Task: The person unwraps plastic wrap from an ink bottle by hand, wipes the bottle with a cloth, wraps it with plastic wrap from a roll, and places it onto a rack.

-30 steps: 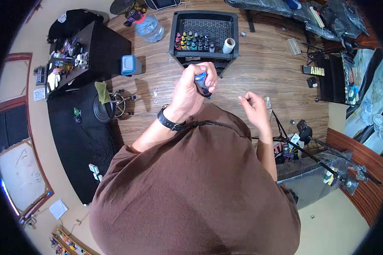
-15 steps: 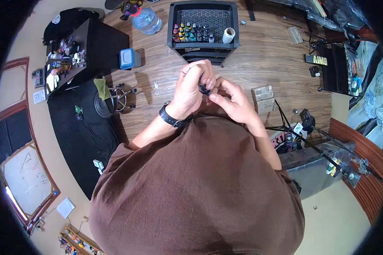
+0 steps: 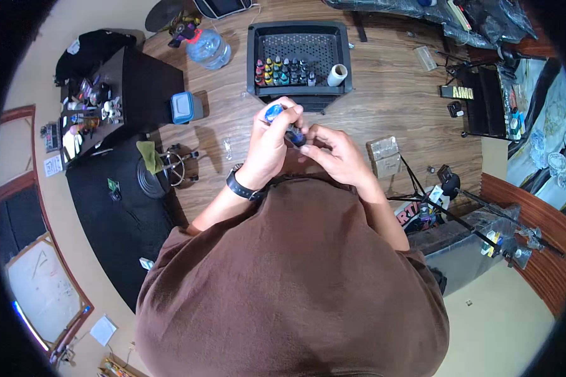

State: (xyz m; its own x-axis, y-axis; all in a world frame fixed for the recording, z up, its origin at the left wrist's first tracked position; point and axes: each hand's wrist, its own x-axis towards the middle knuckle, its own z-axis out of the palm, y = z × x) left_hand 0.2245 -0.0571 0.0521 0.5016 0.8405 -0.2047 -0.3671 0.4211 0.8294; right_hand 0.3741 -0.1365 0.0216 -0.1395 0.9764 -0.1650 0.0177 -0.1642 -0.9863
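Observation:
My left hand (image 3: 267, 147), with a dark watch on its wrist, is closed round a small dark bottle (image 3: 295, 136). A bright blue patch shows at the top of that hand, between thumb and fingers; whether it belongs to the same bottle I cannot tell. My right hand (image 3: 336, 157) pinches the bottle's lower end with thumb and fingers. Most of the bottle is hidden by the fingers. Just beyond the hands, several small ink bottles (image 3: 285, 78) with coloured contents stand in rows in the black cart tray (image 3: 255, 47).
A white roll (image 3: 337, 75) stands in the tray's right corner. On the wooden floor are a large water jug (image 3: 209, 49), a blue-lidded bin (image 3: 183, 107) and a cardboard box (image 3: 384, 156). Black tripod legs (image 3: 415, 182) spread at right. A wheeled stool (image 3: 154, 176) is at left.
My left hand has turned, bringing the blue patch and more of the dark bottle into view. The right hand stays at the bottle's lower end. The view has tilted slightly upward.

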